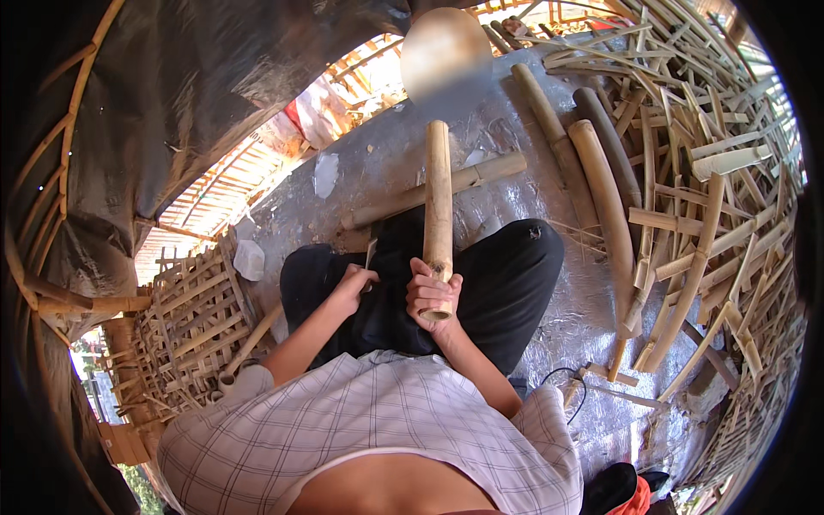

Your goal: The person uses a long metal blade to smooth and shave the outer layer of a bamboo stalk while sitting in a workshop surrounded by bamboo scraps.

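Note:
In front of my lap, my right hand (pixel 433 296) is wrapped round the near end of a bamboo pole piece (pixel 439 197). The bamboo stands out away from me, its hollow cut end facing me below my fingers. My left hand (pixel 354 287) rests over my left thigh, closed on what looks like a knife (pixel 371 254); only a narrow pale blade shows above the fist, and the handle is hidden. The two hands are apart, and the blade does not touch the bamboo. Beyond my crossed legs, another bamboo length (pixel 481 175) lies crosswise on the floor.
Several long bamboo poles (pixel 601 189) lie to the right, beside a large heap of split bamboo strips (pixel 712 232). A woven bamboo lattice (pixel 202 305) stands at the left. A shiny grey sheet (pixel 300 210) covers the floor. Dark sheeting (pixel 197 94) hangs at the upper left.

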Action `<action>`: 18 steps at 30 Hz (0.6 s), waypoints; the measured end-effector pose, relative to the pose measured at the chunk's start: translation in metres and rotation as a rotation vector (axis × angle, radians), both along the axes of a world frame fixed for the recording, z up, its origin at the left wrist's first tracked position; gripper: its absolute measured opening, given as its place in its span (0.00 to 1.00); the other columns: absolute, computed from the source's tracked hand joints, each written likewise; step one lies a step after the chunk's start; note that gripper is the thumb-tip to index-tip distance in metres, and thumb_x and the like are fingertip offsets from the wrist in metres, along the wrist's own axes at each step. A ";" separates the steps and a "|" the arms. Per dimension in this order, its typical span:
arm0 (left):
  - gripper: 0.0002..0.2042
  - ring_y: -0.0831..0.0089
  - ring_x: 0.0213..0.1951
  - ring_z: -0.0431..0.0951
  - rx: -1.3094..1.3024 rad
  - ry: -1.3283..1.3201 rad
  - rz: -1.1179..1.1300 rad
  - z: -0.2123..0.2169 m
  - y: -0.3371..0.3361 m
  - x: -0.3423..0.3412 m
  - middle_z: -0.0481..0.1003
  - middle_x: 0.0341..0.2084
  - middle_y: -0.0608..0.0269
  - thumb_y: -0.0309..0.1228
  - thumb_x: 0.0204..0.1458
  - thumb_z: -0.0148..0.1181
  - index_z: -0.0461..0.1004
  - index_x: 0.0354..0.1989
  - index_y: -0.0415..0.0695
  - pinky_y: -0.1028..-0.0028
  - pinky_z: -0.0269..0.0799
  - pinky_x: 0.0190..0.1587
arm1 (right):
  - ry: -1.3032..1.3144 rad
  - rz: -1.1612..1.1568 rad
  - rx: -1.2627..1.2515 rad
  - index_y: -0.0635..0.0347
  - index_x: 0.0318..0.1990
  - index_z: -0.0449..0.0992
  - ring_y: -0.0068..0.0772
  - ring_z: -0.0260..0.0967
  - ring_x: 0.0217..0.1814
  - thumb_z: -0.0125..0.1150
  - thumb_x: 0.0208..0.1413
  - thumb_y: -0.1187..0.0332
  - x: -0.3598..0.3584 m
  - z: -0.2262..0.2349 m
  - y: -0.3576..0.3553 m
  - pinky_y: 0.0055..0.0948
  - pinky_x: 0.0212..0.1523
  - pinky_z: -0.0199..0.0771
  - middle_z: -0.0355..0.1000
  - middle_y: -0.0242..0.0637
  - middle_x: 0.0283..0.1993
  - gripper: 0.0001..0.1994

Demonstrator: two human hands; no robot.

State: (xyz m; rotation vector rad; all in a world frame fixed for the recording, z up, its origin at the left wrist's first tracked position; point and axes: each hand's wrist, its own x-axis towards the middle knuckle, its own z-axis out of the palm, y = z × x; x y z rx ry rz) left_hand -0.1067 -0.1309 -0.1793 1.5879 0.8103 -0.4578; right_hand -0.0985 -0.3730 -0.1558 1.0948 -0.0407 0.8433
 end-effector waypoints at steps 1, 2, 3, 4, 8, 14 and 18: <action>0.09 0.71 0.35 0.77 -0.001 -0.047 0.015 -0.005 0.003 -0.001 0.76 0.28 0.63 0.27 0.48 0.69 0.77 0.37 0.44 0.71 0.74 0.40 | -0.005 -0.005 -0.006 0.58 0.39 0.63 0.14 0.67 0.18 0.64 0.42 0.73 0.000 -0.001 0.000 0.21 0.27 0.70 0.66 0.26 0.22 0.18; 0.06 0.72 0.35 0.77 -0.100 -0.043 0.101 -0.008 -0.003 0.000 0.77 0.28 0.64 0.29 0.48 0.69 0.78 0.33 0.45 0.72 0.74 0.40 | -0.008 -0.011 -0.010 0.58 0.39 0.63 0.14 0.67 0.18 0.65 0.42 0.73 0.000 -0.001 0.000 0.21 0.27 0.70 0.66 0.26 0.22 0.18; 0.05 0.72 0.36 0.77 -0.192 -0.041 0.194 -0.008 -0.014 0.003 0.77 0.28 0.65 0.31 0.48 0.68 0.79 0.29 0.46 0.73 0.73 0.41 | -0.011 -0.010 -0.008 0.58 0.39 0.63 0.14 0.67 0.18 0.65 0.42 0.73 0.001 -0.002 0.001 0.21 0.27 0.70 0.66 0.26 0.22 0.18; 0.06 0.72 0.36 0.77 -0.284 -0.040 0.288 -0.007 -0.025 0.008 0.78 0.28 0.67 0.33 0.49 0.68 0.80 0.24 0.47 0.74 0.73 0.42 | -0.014 -0.007 -0.005 0.58 0.39 0.63 0.14 0.67 0.18 0.65 0.42 0.73 0.001 -0.002 0.003 0.21 0.27 0.70 0.66 0.26 0.22 0.18; 0.13 0.66 0.37 0.83 -0.344 0.172 0.117 0.037 -0.054 0.054 0.83 0.34 0.61 0.41 0.51 0.72 0.82 0.37 0.45 0.67 0.80 0.44 | -0.027 -0.012 -0.089 0.59 0.40 0.64 0.15 0.68 0.19 0.65 0.41 0.72 0.003 -0.008 0.003 0.21 0.27 0.70 0.67 0.26 0.23 0.18; 0.15 0.73 0.33 0.84 -0.510 -0.051 0.011 0.071 -0.010 0.066 0.82 0.35 0.66 0.38 0.53 0.74 0.80 0.44 0.44 0.69 0.82 0.40 | -0.140 -0.003 -0.127 0.60 0.41 0.63 0.15 0.67 0.17 0.63 0.43 0.71 -0.001 -0.010 0.003 0.22 0.24 0.70 0.67 0.27 0.22 0.18; 0.12 0.77 0.31 0.82 -0.405 -0.163 0.035 0.082 -0.008 0.067 0.81 0.33 0.68 0.34 0.52 0.74 0.80 0.41 0.45 0.73 0.79 0.33 | -0.277 -0.037 -0.215 0.59 0.42 0.64 0.14 0.68 0.17 0.64 0.44 0.70 -0.008 -0.006 -0.001 0.19 0.22 0.70 0.68 0.25 0.21 0.18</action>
